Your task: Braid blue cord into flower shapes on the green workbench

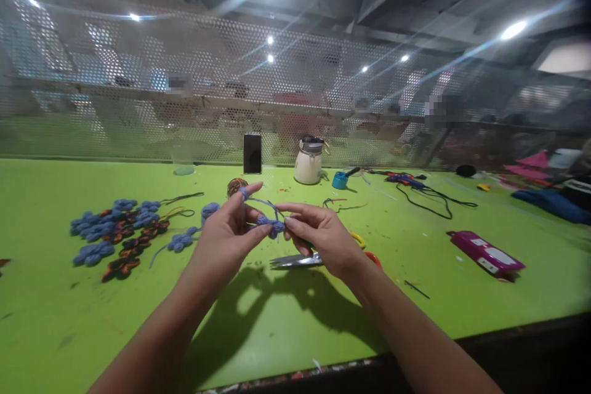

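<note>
My left hand [231, 218] pinches a small blue crochet piece [276, 226] between thumb and fingers. Blue yarn [261, 201] runs from its raised index finger down to the piece. My right hand [323, 231] is closed at the piece's right side on a thin crochet hook [279, 212], mostly hidden by the fingers. Below the right hand lie scissors [295, 260] with red and yellow handles, partly covered by it. Behind the left hand are a ball of blue yarn [210, 210] and a dark multicoloured yarn ball [237, 186].
Several blue crochet flowers [92, 252] and dark orange-black ones [122, 266] lie at left on the green table [258, 345]. Farther back stand a phone [252, 154], a lidded jar [308, 163] and a blue pot [340, 180]. A glue gun [406, 180] and purple box [486, 252] lie right.
</note>
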